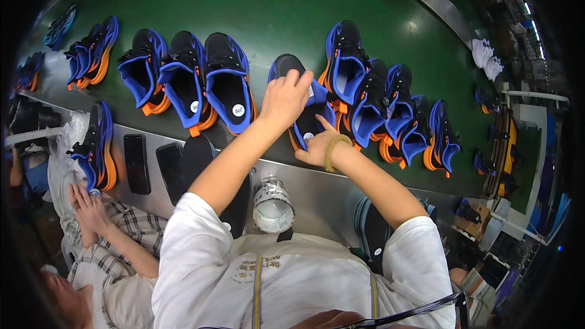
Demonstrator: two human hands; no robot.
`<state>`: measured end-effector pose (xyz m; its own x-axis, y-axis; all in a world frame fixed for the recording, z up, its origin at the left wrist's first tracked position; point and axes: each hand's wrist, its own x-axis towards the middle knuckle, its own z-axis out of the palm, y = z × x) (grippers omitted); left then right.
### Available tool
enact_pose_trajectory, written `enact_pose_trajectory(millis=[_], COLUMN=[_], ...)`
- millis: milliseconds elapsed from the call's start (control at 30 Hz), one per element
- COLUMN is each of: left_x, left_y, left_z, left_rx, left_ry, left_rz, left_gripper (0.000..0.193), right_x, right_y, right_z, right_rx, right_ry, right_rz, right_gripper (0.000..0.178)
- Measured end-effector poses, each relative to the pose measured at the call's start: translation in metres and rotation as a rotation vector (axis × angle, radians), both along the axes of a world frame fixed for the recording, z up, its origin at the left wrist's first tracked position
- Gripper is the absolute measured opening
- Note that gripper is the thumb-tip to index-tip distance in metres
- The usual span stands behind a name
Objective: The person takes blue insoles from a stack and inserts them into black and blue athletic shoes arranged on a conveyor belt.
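Observation:
Before me on the green work surface lies a black, blue and orange sneaker [287,64], its toe pointing away. My left hand [284,99] is closed over its tongue and lacing area, hiding much of the upper. At the heel is my right hand [322,146], wearing a yellowish band at the wrist. One of its fingers reaches over the shoe opening, and the thumb lies beside a round white sticker [308,136] on the insole. The other right fingers are partly hidden. Matching sneakers stand close by, including a left one [226,79] and a right one [345,67].
A metal ledge along the near edge holds two dark phones [136,164] [169,167], a clear tape roll [273,210] and dark insoles [234,207]. At the left sits a co-worker [116,268] with hands together beside another sneaker [97,146]. White shoes [485,59] lie far right.

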<state>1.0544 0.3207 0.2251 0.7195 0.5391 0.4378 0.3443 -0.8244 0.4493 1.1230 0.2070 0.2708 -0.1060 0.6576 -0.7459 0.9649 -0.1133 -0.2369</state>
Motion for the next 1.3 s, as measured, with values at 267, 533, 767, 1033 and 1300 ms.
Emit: enact_pose_trajectory(millis=[267, 533, 767, 1033, 1300], left_x=[-0.030, -0.029, -0.028, -0.020, -0.016], left_y=[-0.018, 0.006, 0.012, -0.015, 0.013], left_z=[0.032, 0.013, 0.007, 0.011, 0.021], left_rx=[0.030, 0.241, 0.135, -0.139, -0.428], left_ry=[0.194, 0.382, 0.371, 0.245, 0.282], left_rz=[-0.303, -0.220, -0.121, 0.084, 0.128], left_gripper=[0.032, 0.021, 0.033, 0.035, 0.023], right_x=[-0.032, -0.032, 0.034, 0.079, 0.107], right_y=[-0.120, -0.084, -0.093, -0.081, -0.184], right_z=[-0.016, -0.013, 0.006, 0.014, 0.014], right_rx=[1.077, 1.178, 0.978, 0.250, 0.494], right_ry=[0.159, 0.295, -0.467, -0.354, -0.441], right_rz=[-0.533, -0.592, -0.792, -0.684, -0.546], right_gripper=[0.023, 0.022, 0.065, 0.066, 0.054])
